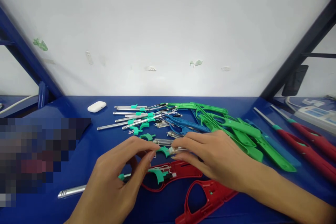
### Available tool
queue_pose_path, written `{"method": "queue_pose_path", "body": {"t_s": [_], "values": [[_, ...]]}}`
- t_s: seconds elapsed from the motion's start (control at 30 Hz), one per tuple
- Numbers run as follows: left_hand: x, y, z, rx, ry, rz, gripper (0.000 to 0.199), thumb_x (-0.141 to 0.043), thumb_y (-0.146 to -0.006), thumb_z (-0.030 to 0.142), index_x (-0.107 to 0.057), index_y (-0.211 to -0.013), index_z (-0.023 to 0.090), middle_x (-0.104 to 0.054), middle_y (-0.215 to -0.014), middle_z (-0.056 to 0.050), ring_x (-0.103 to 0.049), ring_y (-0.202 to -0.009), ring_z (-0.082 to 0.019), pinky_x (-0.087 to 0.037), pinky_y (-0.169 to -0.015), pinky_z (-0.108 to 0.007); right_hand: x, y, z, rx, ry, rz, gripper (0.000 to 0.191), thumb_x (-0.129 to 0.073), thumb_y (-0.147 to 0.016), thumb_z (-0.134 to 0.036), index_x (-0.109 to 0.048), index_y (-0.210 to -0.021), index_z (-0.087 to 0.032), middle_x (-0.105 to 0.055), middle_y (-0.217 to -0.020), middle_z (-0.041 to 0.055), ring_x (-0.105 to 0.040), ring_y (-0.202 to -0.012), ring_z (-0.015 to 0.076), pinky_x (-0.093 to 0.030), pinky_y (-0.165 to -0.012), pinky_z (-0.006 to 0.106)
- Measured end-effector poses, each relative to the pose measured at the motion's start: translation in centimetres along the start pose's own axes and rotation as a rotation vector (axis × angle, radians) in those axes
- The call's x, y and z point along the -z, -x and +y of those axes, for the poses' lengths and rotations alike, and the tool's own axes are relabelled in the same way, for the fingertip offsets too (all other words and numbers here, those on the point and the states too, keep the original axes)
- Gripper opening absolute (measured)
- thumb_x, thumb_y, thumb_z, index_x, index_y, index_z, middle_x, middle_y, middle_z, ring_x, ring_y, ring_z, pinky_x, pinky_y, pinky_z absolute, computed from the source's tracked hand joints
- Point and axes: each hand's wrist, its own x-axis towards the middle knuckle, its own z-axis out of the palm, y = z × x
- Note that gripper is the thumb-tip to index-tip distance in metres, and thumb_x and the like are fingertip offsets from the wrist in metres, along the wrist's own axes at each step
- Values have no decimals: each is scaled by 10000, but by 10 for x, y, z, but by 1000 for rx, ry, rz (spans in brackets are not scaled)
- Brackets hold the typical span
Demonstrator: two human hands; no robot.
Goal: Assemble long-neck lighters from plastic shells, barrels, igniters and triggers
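Observation:
My right hand (pixel 210 157) is closed in a pinch on a small clear lighter fuel tank (pixel 174 150) with a pale valve end. Close by on the left, the thumb and forefinger of my left hand (pixel 118 175) are pressed together; a small pale bit shows at their tips, too hidden to name. A teal trigger piece (pixel 164 151) sits between the two hands. Below them lies a red lighter half-shell (pixel 183 169), with a metal tube (pixel 72 191), a teal trigger (pixel 157 175) and white wires laid along it. Another red half-shell (pixel 207 199) is nearer me.
Several metal lighter tubes (pixel 112 125) with wires lie behind my hands. Green half-shells (pixel 236 126) and blue half-shells (pixel 181 124) are piled right of them. Red lighters (pixel 301 147) lie far right, a white earbud case (pixel 97 106) back left. A white wall (pixel 168 35) rises behind.

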Motion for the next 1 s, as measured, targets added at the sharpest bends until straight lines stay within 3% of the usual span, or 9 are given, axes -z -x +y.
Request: {"method": "queue_pose_path", "body": {"t_s": [0.27,0.33,0.47,0.57,0.8,0.9,1.0], "values": [[-6,14,-5,12,66,-67,244,-695,-1095,253,-837,-1219,407,-836,-1063,62,-792,-834,-112,-630,-699,-161,0,0,-5,44,25,33,500,-328,-1266,-439,-761,-1141,-224,-758,-846,-13,-621,-594,122,-219,-483,345],[-5,14,-4,61,46,-87,188,-730,-1081,290,-834,-1194,399,-859,-1038,76,-816,-824,-125,-650,-724,-181,0,-1,-5,54,27,31,509,-316,-1268,-433,-764,-1141,-228,-748,-840,-18,-610,-594,123,-219,-483,348],[-6,12,2,128,63,-84,87,-739,-1065,315,-798,-1034,371,-819,-849,130,-764,-666,-85,-584,-632,-152,0,0,-5,68,27,19,487,-306,-1268,-420,-757,-1192,-252,-746,-872,-31,-623,-616,131,-243,-480,349],[-8,11,6,162,109,-75,147,-705,-1068,302,-761,-940,348,-758,-748,137,-724,-625,-78,-546,-610,-158,0,1,-5,88,20,1,423,-339,-1264,-386,-741,-1231,-258,-748,-910,-36,-636,-631,130,-262,-477,348],[-9,15,7,173,214,-118,189,-659,-1076,254,-726,-915,326,-749,-815,98,-720,-708,-101,-569,-660,-183,0,3,-4,107,27,-18,250,-482,-1214,-263,-729,-1257,-266,-739,-944,-37,-627,-642,130,-242,-459,349],[-11,16,5,205,290,-106,220,-661,-1079,282,-630,-861,290,-718,-810,73,-703,-729,-113,-573,-666,-189,1,2,-5,123,38,-1,268,-466,-1209,-222,-729,-1242,-261,-741,-947,-40,-622,-646,126,-257,-450,343],[-12,17,8,294,380,-116,381,-708,-1071,401,-492,-790,263,-656,-767,42,-636,-685,-129,-540,-615,-210,1,1,-9,152,69,30,345,-399,-1211,-170,-736,-1249,-235,-726,-904,-40,-601,-627,125,-270,-431,331]]}}
